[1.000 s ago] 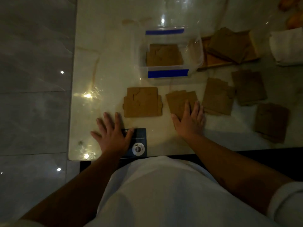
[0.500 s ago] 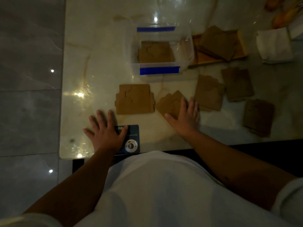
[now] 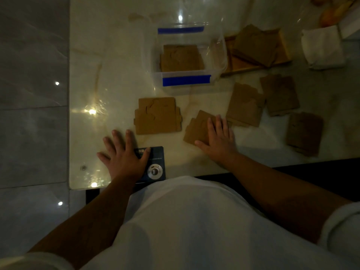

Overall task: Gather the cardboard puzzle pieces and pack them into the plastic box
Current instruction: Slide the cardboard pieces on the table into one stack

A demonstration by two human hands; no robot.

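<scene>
A clear plastic box (image 3: pixel 187 78) with blue tape strips stands at the middle back of the marble table; brown cardboard puzzle pieces (image 3: pixel 181 58) lie inside it. A joined cardboard puzzle block (image 3: pixel 157 115) lies in front of the box. My right hand (image 3: pixel 218 139) rests flat, fingers spread, on a smaller tilted cardboard piece (image 3: pixel 196 129). My left hand (image 3: pixel 124 154) lies flat on the table, its thumb over a dark blue device (image 3: pixel 155 162). Three more cardboard stacks lie to the right: one (image 3: pixel 245 104), another (image 3: pixel 279 94), a third (image 3: pixel 303 133).
A wooden tray (image 3: pixel 241 65) behind the box on the right carries another cardboard stack (image 3: pixel 255 43). A folded white cloth (image 3: pixel 323 47) sits at the far right. The table's left edge (image 3: pixel 69 114) borders grey floor tiles. My white shirt fills the foreground.
My right hand has turned the small cardboard piece under it so that it lies tilted, and slid it slightly toward me. The left hand has stayed in place.
</scene>
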